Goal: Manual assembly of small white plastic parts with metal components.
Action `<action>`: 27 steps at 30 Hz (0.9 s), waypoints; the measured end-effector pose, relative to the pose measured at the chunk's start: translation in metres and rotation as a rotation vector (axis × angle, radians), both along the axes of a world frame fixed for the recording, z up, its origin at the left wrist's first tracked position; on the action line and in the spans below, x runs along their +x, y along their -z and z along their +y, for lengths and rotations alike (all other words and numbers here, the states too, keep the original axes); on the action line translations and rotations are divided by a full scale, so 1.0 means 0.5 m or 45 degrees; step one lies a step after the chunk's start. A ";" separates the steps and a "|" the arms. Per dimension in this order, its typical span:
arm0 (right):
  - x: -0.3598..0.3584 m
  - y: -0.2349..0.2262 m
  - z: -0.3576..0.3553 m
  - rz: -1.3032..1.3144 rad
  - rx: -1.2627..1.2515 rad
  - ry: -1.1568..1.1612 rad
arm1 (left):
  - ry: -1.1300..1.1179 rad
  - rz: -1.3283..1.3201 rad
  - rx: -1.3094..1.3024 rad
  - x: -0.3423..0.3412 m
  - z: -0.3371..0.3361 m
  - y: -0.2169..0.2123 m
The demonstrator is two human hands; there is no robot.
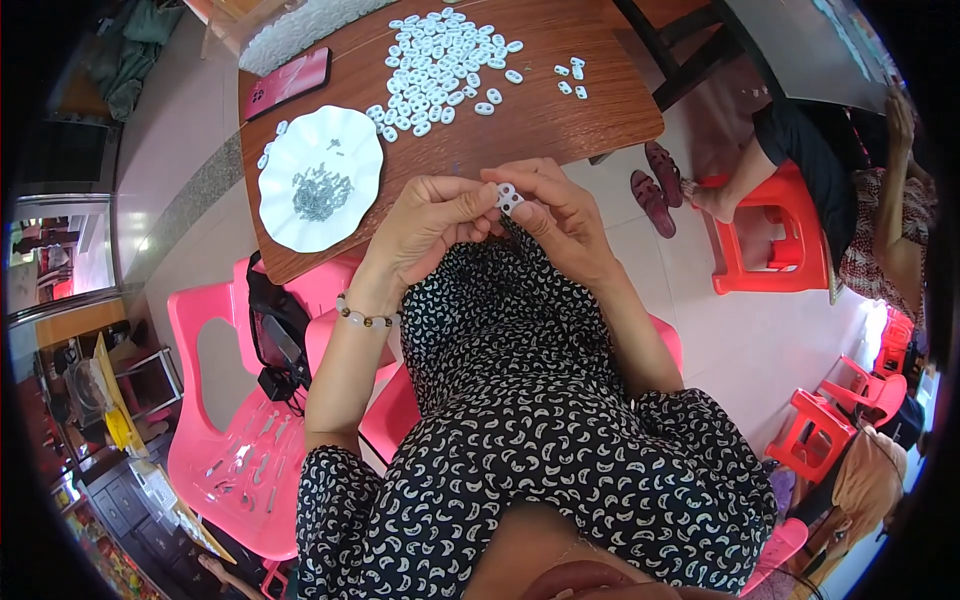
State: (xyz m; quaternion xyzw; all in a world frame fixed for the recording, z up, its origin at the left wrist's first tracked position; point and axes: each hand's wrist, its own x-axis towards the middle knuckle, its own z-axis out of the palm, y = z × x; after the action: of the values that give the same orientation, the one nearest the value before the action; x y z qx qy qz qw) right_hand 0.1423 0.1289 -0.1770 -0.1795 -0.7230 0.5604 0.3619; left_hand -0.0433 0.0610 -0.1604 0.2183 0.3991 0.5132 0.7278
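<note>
Screws (320, 192), tiny grey ones, sit piled on the white scalloped plate (285, 225) at the desk's (560, 115) left side, and there look to be plenty left. Left hand (430, 222) is pinched shut at the edge of a small white two-hole plastic piece (508, 196), right hand (560, 215) gripping the same piece from the other side, just above the lap. Further right and back, a big heap of white pieces (440, 65) waits, with a few apart (572, 78). I'd say it's early days.
</note>
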 end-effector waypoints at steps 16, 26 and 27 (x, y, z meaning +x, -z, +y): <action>0.005 -0.002 -0.005 -0.008 0.016 0.005 | -0.033 0.060 -0.005 0.020 -0.011 -0.011; 0.002 -0.001 -0.003 0.019 0.048 -0.027 | -0.077 0.107 0.026 0.028 -0.019 -0.008; 0.002 0.000 -0.003 0.031 0.051 -0.023 | -0.085 0.069 0.027 0.029 -0.020 -0.004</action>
State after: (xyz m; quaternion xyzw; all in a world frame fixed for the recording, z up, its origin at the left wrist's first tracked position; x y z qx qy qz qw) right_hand 0.1431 0.1275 -0.1772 -0.1588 -0.7312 0.5512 0.3691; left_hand -0.0287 0.0508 -0.1583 0.2264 0.4202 0.5353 0.6969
